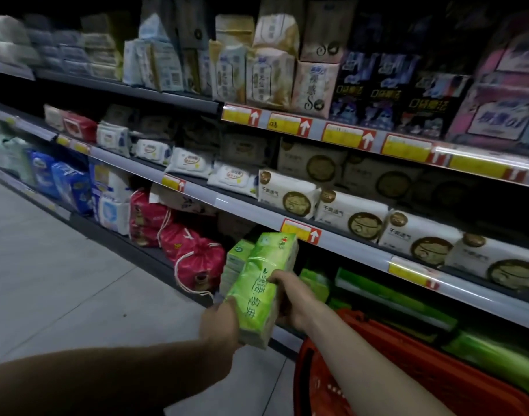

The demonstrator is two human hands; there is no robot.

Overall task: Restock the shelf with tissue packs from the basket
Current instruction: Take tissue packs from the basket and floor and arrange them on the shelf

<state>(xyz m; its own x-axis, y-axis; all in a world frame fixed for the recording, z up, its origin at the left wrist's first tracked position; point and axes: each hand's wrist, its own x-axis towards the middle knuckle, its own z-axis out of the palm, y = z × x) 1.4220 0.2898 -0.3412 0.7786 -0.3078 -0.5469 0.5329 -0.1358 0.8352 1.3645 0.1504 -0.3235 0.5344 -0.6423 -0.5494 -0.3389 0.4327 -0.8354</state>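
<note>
A long metal shelf [356, 244] with grey price rails runs across the aisle, its tiers crowded with soft plastic-wrapped packs. Low at the right sits a red plastic basket [386, 352] with a ribbed wall, beside glossy green packs on the bottom tier. A bulging red drawstring bag [200, 262] rests on that tier's edge. The tissue pack [261, 289], a tall block in shiny green film with printed lettering, is held tilted before the bottom tier, next to a similar pack. The left hand [219, 325] has its grip closed under the pack's lower end; the right hand [291, 298] clasps its side.
</note>
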